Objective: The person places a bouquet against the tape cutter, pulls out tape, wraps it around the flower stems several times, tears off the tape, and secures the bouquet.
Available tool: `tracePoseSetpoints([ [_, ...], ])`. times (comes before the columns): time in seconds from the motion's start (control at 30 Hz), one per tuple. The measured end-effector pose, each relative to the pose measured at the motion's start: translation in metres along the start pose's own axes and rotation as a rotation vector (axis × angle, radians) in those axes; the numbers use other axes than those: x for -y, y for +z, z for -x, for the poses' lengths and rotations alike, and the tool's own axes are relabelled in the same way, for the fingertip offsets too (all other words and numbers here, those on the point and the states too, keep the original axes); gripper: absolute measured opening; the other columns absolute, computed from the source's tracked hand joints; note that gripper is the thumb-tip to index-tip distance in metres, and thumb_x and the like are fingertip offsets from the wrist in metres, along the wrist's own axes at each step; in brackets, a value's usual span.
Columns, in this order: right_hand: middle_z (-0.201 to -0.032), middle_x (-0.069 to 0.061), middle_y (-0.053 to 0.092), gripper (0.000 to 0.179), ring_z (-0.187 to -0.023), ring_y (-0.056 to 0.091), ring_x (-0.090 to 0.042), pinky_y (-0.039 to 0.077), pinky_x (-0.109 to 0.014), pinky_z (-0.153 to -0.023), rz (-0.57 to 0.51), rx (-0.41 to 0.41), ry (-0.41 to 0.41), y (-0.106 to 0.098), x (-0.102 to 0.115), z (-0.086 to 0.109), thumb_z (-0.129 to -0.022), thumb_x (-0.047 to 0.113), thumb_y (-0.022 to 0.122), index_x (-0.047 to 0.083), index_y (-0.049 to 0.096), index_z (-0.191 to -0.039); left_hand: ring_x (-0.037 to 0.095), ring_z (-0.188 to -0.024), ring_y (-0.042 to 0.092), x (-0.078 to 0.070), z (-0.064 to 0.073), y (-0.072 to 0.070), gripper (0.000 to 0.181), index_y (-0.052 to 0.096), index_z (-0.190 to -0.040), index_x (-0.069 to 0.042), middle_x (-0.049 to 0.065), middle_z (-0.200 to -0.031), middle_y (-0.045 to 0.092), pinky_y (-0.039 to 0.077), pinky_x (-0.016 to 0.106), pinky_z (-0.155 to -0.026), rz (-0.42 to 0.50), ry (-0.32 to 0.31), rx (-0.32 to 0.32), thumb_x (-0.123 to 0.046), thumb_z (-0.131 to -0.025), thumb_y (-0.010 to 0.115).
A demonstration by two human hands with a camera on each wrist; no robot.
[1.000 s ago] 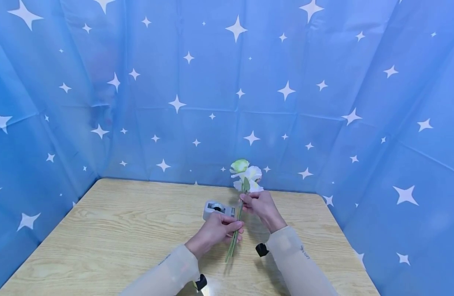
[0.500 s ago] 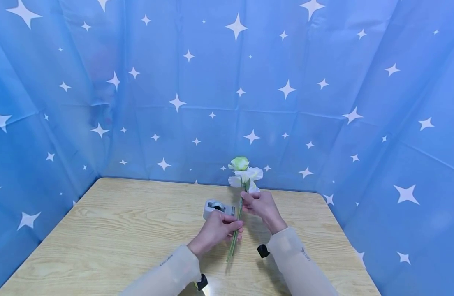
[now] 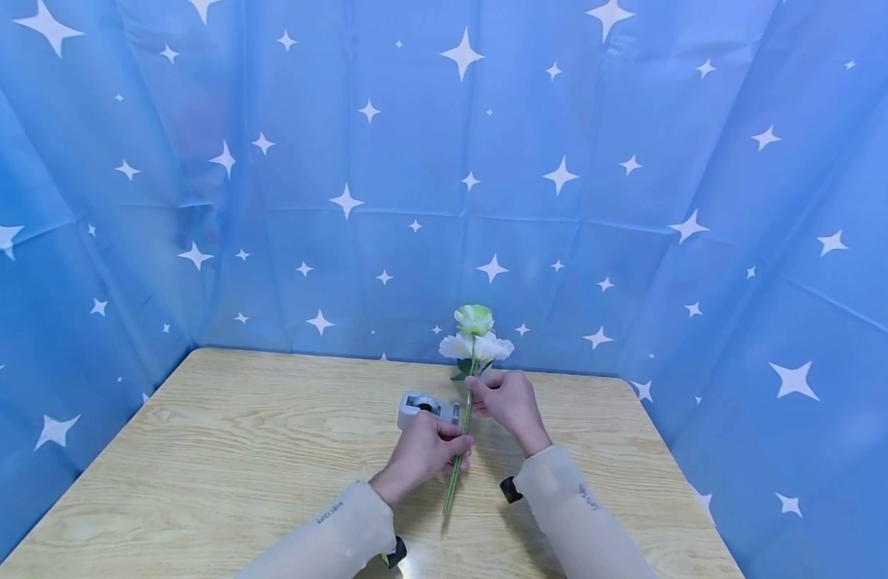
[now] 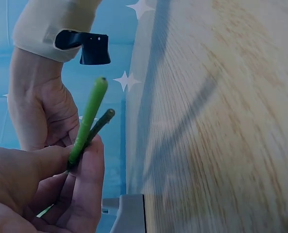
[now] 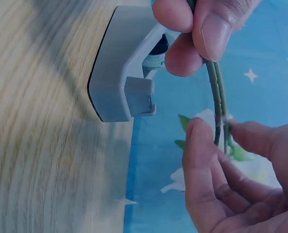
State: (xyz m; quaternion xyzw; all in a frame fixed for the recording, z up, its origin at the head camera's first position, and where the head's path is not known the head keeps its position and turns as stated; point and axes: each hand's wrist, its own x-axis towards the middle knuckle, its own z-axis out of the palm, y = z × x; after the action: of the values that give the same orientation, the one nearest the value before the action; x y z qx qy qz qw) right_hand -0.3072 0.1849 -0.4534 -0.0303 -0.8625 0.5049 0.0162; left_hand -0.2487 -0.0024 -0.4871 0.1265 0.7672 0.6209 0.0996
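Two artificial flowers, a light green one and a white one, stand with their green stems side by side above the table. My left hand pinches both stems low down; in the left wrist view, their cut ends stick out past its thumb and fingers. Higher up, just below the blossoms, the stems pass between the thumb and fingers of my right hand. In the right wrist view its thumb lies right at the stems.
Behind my left hand a grey-white tape dispenser stands on the wooden table, with a roll in it. A blue curtain with white stars hangs behind and at both sides.
The flowers have turned about their stems: the light green blossom now sits centred on top, and the white one has swung left beneath it. Both hands stay almost in place.
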Motion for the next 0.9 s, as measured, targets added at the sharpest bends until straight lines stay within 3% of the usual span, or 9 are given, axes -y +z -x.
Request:
tracePoseSetpoints([
  [0.17,-0.083,-0.010,0.087,0.038,-0.087,0.090,-0.035,0.075,-0.051,-0.090,-0.011,-0.003,0.012,0.0022,-0.0009,-0.0026,-0.111,0.036,0.085,-0.001,0.091,-0.107,0.033,-0.078,0.087,-0.0004,-0.0007,0.0002,0.015,0.090,-0.110,0.004,0.018,-0.089,0.086,0.074,0.042,-0.070,-0.050,0.006,-0.015,-0.010,-0.109,0.084],
  [0.47,-0.094,-0.012,0.087,0.033,-0.068,0.081,-0.012,0.075,-0.046,-0.084,-0.046,-0.001,0.015,0.0036,-0.0014,-0.0041,-0.111,0.027,0.085,-0.005,0.090,-0.111,0.030,-0.074,0.087,0.0006,-0.0004,0.0009,0.014,0.089,-0.111,0.006,0.020,-0.088,0.086,0.074,0.043,-0.070,-0.062,0.017,-0.020,-0.007,-0.108,0.084],
  [0.7,-0.095,-0.014,0.087,0.030,-0.069,0.080,-0.011,0.075,-0.043,-0.081,-0.045,0.005,0.006,0.0040,-0.0025,-0.0044,-0.112,0.025,0.083,-0.004,0.090,-0.108,0.032,-0.077,0.088,0.0019,-0.0006,0.0009,0.014,0.089,-0.111,0.005,0.018,-0.089,0.086,0.075,0.043,-0.072,-0.031,0.003,-0.016,-0.008,-0.108,0.085],
  [0.9,-0.112,-0.014,0.084,0.031,-0.074,0.081,-0.012,0.074,-0.035,-0.077,-0.069,0.014,0.014,0.0035,-0.0022,-0.0044,-0.113,0.025,0.082,-0.005,0.090,-0.109,0.031,-0.080,0.088,0.0049,-0.0017,0.0000,0.014,0.090,-0.112,0.001,0.019,-0.094,0.087,0.075,0.040,-0.074,-0.002,-0.011,-0.010,-0.011,-0.109,0.084],
])
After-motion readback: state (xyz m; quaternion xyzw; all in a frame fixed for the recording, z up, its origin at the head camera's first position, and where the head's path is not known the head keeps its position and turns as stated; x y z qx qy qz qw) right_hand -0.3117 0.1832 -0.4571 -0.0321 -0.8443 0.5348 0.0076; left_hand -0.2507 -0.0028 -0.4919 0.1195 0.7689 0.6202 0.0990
